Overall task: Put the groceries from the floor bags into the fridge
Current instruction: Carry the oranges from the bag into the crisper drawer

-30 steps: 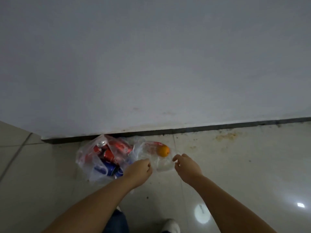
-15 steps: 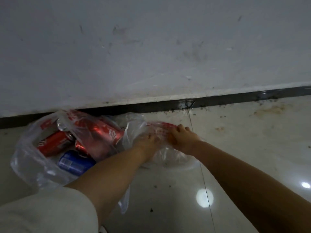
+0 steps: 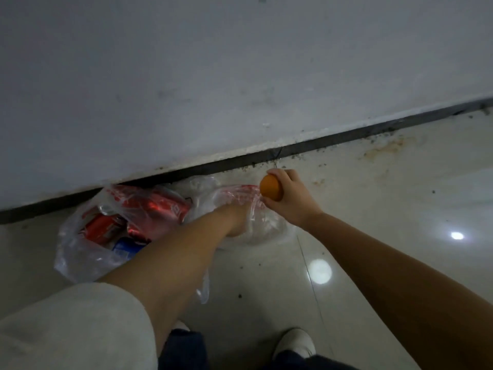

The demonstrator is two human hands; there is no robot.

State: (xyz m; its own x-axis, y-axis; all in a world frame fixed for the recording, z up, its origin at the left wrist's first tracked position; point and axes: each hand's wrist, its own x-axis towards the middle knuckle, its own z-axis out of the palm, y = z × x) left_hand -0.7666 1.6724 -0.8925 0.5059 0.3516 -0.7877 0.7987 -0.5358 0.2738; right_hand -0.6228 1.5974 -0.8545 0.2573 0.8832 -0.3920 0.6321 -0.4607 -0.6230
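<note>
Two clear plastic bags lie on the floor against the wall. The left bag [image 3: 80, 252] holds several red cans [image 3: 160, 206] and a blue can [image 3: 124, 248]. My left hand [image 3: 237, 220] reaches into the smaller right bag [image 3: 266, 225], and the plastic hides its fingers. My right hand [image 3: 289, 198] grips an orange [image 3: 270, 187] just outside that bag, a little above the floor.
A white wall [image 3: 240, 76] with a dark baseboard strip [image 3: 320, 141] runs right behind the bags. Glossy pale floor tiles [image 3: 373, 236] spread to the right, stained near the wall. My white shoes [image 3: 296, 343] stand at the bottom edge.
Both hands went into the smaller bag half a second ago. My right hand has since come out to the right holding the orange, while my left hand stays in the bag.
</note>
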